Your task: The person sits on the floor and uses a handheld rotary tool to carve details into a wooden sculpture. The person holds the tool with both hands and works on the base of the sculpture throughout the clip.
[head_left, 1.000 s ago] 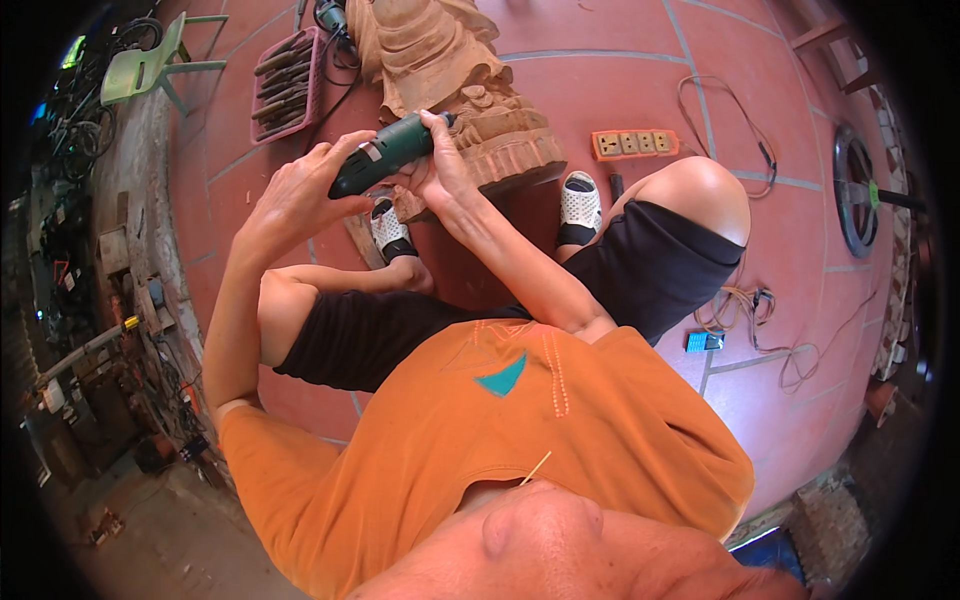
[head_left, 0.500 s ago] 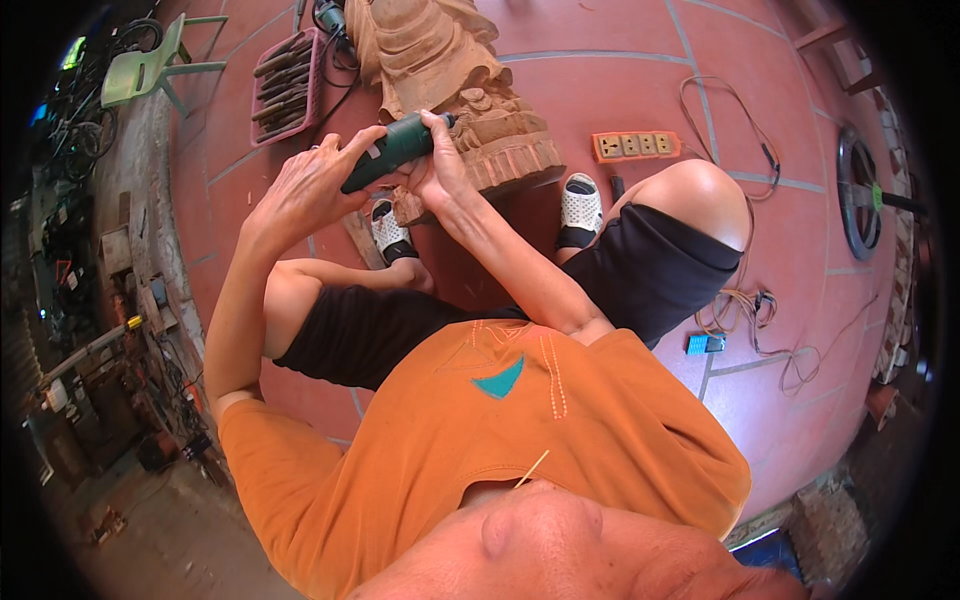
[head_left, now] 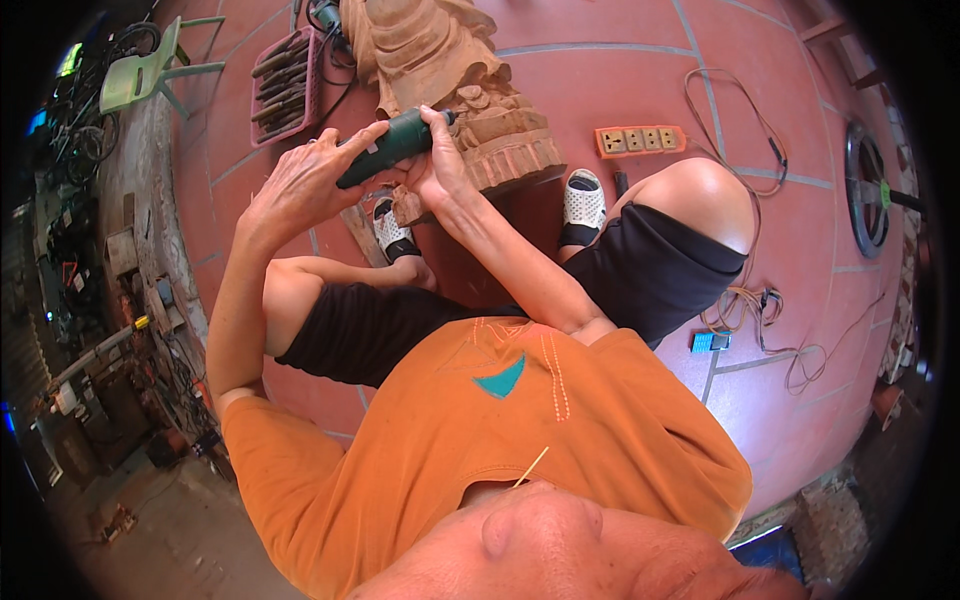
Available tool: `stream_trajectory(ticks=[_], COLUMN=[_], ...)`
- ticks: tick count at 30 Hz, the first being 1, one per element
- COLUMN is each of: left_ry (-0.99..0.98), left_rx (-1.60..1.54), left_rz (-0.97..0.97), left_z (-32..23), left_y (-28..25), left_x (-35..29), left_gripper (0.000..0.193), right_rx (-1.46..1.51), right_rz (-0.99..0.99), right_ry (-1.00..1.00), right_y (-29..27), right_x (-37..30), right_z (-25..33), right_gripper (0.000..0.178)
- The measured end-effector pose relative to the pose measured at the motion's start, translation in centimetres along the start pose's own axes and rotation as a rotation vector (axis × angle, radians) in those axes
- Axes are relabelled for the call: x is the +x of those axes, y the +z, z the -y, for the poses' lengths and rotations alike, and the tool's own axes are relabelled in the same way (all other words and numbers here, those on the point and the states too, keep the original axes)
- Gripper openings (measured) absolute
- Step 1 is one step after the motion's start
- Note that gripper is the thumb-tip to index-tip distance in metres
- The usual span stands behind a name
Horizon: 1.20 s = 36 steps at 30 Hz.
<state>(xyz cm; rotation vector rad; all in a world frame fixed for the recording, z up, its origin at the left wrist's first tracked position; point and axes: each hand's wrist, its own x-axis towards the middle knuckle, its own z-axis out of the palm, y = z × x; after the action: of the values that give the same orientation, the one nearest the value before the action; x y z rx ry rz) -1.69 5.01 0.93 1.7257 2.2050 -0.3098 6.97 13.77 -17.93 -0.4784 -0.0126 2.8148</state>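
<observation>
A carved wooden statue [head_left: 440,70] stands on the red tiled floor in front of me. Both my hands hold a dark green rotary hand tool [head_left: 385,150] against its carved base [head_left: 510,150]. My left hand [head_left: 300,185] wraps the tool's rear end with fingers spread along it. Gripping the front of the tool near its tip is my right hand [head_left: 435,170], which rests against the statue's base. My knees are bent on either side, and my feet in white perforated shoes [head_left: 585,200] sit beside the base.
A pink tray of chisels [head_left: 285,85] lies left of the statue. An orange power strip [head_left: 640,140] with cables lies to the right, a small blue box [head_left: 710,342] nearer me. A green plastic chair [head_left: 140,75] and workshop clutter line the left edge.
The tool and both hands have shifted slightly up and right along the statue's base. Nothing else has moved.
</observation>
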Motion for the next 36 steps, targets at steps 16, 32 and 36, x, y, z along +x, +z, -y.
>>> stream_trajectory(ticks=[16,32,36], left_ry=[-0.009,-0.036,-0.032], left_rx=[0.043,0.062,0.053], left_rz=[0.008,0.02,-0.013], left_z=[-0.4,-0.9,-0.7], left_y=[-0.4,-0.4,0.2], left_x=[-0.3,-0.7,-0.6], left_gripper=[0.076,0.073,0.079], right_rx=[-0.012,-0.003,0.008], right_rz=[0.025,0.045,0.051], right_ry=[0.034,0.065,0.042], right_y=[0.2,0.1,0.1], right_x=[0.3,0.3,0.5], right_z=[-0.2,-0.2,0.1], right_gripper=[0.046,0.045,0.044])
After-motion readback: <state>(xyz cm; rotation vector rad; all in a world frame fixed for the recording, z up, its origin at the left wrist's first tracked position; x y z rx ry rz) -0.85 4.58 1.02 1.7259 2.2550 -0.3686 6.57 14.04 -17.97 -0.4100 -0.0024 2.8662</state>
